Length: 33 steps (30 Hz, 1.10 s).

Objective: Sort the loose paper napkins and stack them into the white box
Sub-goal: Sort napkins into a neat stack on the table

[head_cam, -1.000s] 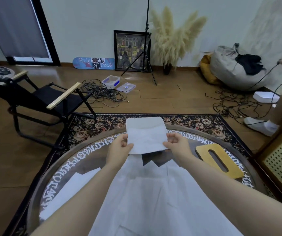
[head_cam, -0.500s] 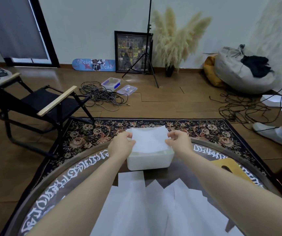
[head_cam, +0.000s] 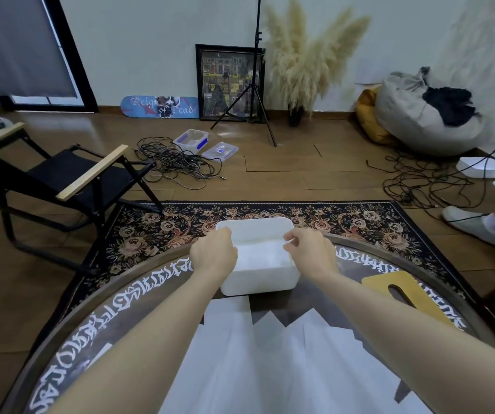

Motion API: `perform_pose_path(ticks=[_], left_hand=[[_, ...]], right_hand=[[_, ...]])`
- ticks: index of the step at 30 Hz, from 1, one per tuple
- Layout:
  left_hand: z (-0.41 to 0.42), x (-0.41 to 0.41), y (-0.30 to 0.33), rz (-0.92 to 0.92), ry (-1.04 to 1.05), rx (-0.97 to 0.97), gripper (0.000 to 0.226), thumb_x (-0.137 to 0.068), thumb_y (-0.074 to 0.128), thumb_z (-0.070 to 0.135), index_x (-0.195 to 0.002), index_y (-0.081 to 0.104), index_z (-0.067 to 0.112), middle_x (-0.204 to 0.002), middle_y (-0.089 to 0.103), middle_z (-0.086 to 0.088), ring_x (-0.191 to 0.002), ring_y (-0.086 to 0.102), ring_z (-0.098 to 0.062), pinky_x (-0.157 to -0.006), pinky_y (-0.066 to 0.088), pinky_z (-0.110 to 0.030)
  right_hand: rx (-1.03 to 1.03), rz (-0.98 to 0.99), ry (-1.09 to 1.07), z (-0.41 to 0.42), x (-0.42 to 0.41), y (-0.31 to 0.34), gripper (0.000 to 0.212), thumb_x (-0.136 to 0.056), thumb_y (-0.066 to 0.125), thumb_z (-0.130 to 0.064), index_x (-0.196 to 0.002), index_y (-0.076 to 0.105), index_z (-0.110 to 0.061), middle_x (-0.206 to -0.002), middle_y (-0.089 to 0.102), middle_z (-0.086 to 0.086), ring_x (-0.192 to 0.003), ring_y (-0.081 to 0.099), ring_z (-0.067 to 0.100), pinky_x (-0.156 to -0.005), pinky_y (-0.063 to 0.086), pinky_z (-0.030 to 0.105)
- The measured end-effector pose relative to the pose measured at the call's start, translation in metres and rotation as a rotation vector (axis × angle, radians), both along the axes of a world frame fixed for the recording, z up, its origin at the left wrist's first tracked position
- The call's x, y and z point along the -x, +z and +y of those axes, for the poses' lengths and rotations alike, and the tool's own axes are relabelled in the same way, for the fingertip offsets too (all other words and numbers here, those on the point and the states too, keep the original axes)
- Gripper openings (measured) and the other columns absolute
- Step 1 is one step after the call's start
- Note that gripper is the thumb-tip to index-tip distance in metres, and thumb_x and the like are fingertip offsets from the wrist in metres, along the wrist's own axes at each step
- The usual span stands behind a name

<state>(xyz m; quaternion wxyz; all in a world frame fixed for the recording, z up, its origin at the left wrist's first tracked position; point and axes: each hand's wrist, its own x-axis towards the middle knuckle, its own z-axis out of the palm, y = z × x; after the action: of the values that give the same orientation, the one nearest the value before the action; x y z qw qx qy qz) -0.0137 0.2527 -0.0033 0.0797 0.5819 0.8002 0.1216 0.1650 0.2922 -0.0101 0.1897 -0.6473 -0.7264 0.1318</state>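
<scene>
Both hands are hovering over the white box (head_cam: pixel 258 280) at the table's (head_cam: pixel 138 289) far edge: left hand (head_cam: pixel 215 253) and right hand (head_cam: pixel 307 249) loosely curled, seemingly holding nothing. Loose napkins (head_cam: pixel 270 363) are lying nearer; judged light, limp, best pinched at opposite edges.

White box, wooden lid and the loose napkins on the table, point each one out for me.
white box (head_cam: pixel 259 282), head view, on its near front wall.
wooden lid (head_cam: pixel 389 280), head view, on its far flat corner.
loose napkins (head_cam: pixel 258 363), head view, on the middle of the pile.
</scene>
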Motion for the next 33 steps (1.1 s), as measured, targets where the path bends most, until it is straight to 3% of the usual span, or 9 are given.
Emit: perform_pose_path(ticks=[3, 8, 12, 14, 18, 24, 33], left_hand=[[-0.016, 0.001, 0.001, -0.13, -0.029, -0.07, 0.038, -0.094, 0.051, 0.027, -0.132, 0.052, 0.024, -0.125, 0.059, 0.001, -0.112, 0.056, -0.024, -0.082, 0.042, -0.032], [-0.045, 0.004, 0.002, -0.211, -0.148, -0.195, 0.03, -0.094, 0.055, 0.033, -0.123, 0.059, 0.027, -0.114, 0.062, 0.008, -0.105, 0.055, -0.014, -0.077, 0.042, -0.03], [-0.066, 0.002, 0.007, -0.116, -0.231, -0.194, 0.032, -0.093, 0.056, 0.035, -0.123, 0.059, 0.026, -0.113, 0.063, 0.008, -0.105, 0.054, -0.015, -0.082, 0.043, -0.033], [-0.077, -0.001, 0.009, -0.029, -0.269, -0.158, 0.035, -0.093, 0.056, 0.036, -0.126, 0.057, 0.026, -0.118, 0.061, 0.005, -0.112, 0.052, -0.018, -0.087, 0.041, -0.034], [-0.106, -0.007, 0.01, 0.056, -0.301, -0.088, 0.039, -0.093, 0.056, 0.033, -0.132, 0.052, 0.025, -0.124, 0.056, 0.002, -0.119, 0.049, -0.02, -0.094, 0.039, -0.035], [-0.164, -0.019, 0.009, 0.135, -0.342, 0.06, 0.045, -0.096, 0.05, 0.034, -0.139, 0.041, 0.026, -0.135, 0.044, 0.002, -0.122, 0.047, -0.019, -0.093, 0.036, -0.035], [-0.239, -0.029, -0.002, 0.164, -0.349, 0.123, 0.042, -0.097, 0.047, 0.036, -0.138, 0.041, 0.026, -0.138, 0.042, 0.003, -0.119, 0.051, -0.019, -0.092, 0.036, -0.034]], right_hand=[[0.004, 0.038, 0.006, -0.006, -0.003, 0.003, 0.02, -0.091, 0.061, -0.026, -0.11, 0.066, -0.025, -0.103, 0.07, -0.004, -0.099, 0.061, 0.023, -0.08, 0.045, 0.032], [0.035, 0.128, 0.051, -0.022, -0.013, 0.012, 0.015, -0.088, 0.064, -0.028, -0.103, 0.066, -0.028, -0.095, 0.066, -0.007, -0.093, 0.059, 0.019, -0.071, 0.043, 0.031], [-0.024, 0.11, 0.125, -0.044, -0.021, 0.018, 0.018, -0.087, 0.065, -0.033, -0.102, 0.065, -0.025, -0.095, 0.062, -0.007, -0.092, 0.058, 0.016, -0.07, 0.039, 0.029], [-0.071, -0.015, 0.19, -0.057, -0.026, 0.019, 0.025, -0.087, 0.063, -0.038, -0.109, 0.063, -0.024, -0.103, 0.059, -0.006, -0.101, 0.054, 0.016, -0.079, 0.041, 0.032], [-0.065, -0.233, 0.281, -0.091, -0.041, 0.017, 0.036, -0.09, 0.059, -0.042, -0.123, 0.055, -0.028, -0.122, 0.051, -0.004, -0.123, 0.04, 0.019, -0.1, 0.028, 0.04], [-0.028, -0.308, 0.301, -0.146, -0.065, 0.009, 0.039, -0.091, 0.057, -0.043, -0.128, 0.052, -0.032, -0.123, 0.051, -0.006, -0.121, 0.041, 0.018, -0.093, 0.03, 0.037], [0.015, -0.305, 0.289, -0.213, -0.091, 0.002, 0.036, -0.092, 0.056, -0.044, -0.126, 0.053, -0.032, -0.123, 0.055, -0.01, -0.121, 0.044, 0.013, -0.094, 0.029, 0.034]])
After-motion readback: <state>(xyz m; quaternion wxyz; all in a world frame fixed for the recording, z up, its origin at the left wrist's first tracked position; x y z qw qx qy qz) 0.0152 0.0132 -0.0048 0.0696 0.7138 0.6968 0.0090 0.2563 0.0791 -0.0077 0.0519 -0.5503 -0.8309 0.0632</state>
